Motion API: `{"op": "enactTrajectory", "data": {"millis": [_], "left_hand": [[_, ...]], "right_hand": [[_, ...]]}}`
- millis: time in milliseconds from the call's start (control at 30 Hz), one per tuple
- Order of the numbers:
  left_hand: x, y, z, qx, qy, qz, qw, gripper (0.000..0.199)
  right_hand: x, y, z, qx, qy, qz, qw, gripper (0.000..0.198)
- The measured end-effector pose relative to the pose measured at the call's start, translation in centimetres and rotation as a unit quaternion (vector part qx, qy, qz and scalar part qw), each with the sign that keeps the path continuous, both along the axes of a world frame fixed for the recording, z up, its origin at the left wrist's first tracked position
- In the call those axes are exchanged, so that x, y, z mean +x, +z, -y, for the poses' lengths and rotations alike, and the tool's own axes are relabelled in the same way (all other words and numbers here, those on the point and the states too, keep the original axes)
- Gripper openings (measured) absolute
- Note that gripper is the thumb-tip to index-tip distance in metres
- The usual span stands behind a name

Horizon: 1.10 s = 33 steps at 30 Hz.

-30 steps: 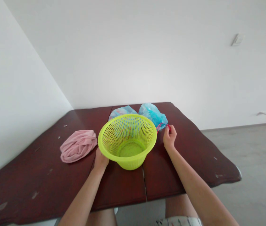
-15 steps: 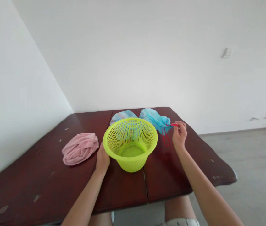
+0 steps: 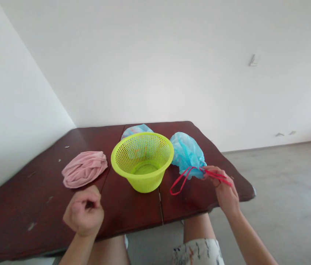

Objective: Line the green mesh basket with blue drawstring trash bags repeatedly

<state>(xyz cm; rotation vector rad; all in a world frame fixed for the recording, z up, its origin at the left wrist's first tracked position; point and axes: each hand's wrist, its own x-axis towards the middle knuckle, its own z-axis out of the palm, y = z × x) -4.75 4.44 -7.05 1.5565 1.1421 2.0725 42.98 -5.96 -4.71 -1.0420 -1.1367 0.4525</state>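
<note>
Head view: your right hand (image 3: 225, 189) pinches the red drawstring (image 3: 184, 179) of the blue bag (image 3: 185, 152), which rests on the table (image 3: 133, 209) just right of the green basket (image 3: 142, 160); one loop trails slack toward the table's near edge. Your left hand (image 3: 84, 211) hovers curled in a loose fist, holding nothing, apart from the basket. Keep the cord pinched near the bag's gathered mouth and pull evenly, lest the light bag swing into the basket. A pink cloth (image 3: 85, 173) lies to the left.
</note>
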Motion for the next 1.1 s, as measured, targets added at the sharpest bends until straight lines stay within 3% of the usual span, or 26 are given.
{"op": "enactTrajectory", "data": {"millis": [67,100,167,233,333,433,500,567,667,733,833,1100], "left_hand": [[0.5,-0.1,4.0,0.039,-0.102,-0.11,0.988,0.066],[1.2,0.0,5.8,0.043,-0.174,-0.185,0.966,0.065],[3.4,0.8,8.4,0.006,-0.299,-0.328,0.896,0.05],[6.3,1.7,9.6,-0.076,-0.359,-0.39,0.845,0.031],[10.7,2.2,9.3,-0.224,-0.379,-0.336,0.833,0.027],[14.3,1.0,8.2,-0.308,-0.35,-0.31,0.828,0.04],[16.0,-0.4,7.6,-0.313,-0.324,-0.338,0.826,0.051],[17.2,-1.8,7.3,-0.295,-0.304,-0.357,0.832,0.055],[18.3,-3.2,7.1,-0.268,-0.293,-0.354,0.847,0.039],[18.5,-3.8,7.0,-0.26,-0.319,-0.331,0.849,0.026],[18.3,-4.3,6.4,-0.273,-0.398,-0.256,0.838,0.018],[17.5,-5.7,4.3,-0.336,-0.528,0.001,0.78,0.052]], "right_hand": [[-1.8,-0.4,3.0,-0.034,0.043,0.082,0.995,0.062],[-2.7,-0.5,4.3,-0.047,0.064,0.121,0.99,0.062],[-4.5,-0.5,6.2,-0.05,0.092,0.174,0.979,0.057],[-6.0,-0.6,7.3,-0.022,0.108,0.199,0.974,0.055],[-7.4,-1.4,7.4,0.005,0.101,0.224,0.969,0.044],[-7.7,-3.3,6.2,-0.057,-0.013,0.259,0.964,0.014],[-7.5,-4.9,5.3,-0.11,-0.08,0.278,0.951,0.009],[-7.1,-6.4,4.7,-0.145,-0.09,0.302,0.938,0.019],[-7.0,-8.1,4.6,-0.176,-0.083,0.344,0.919,0.033],[-7.1,-8.7,4.8,-0.182,-0.09,0.354,0.913,0.025],[-7.3,-8.5,4.9,-0.169,-0.104,0.337,0.92,0.001],[-7.9,-6.1,4.0,-0.114,-0.074,0.269,0.953,0.027]]}}
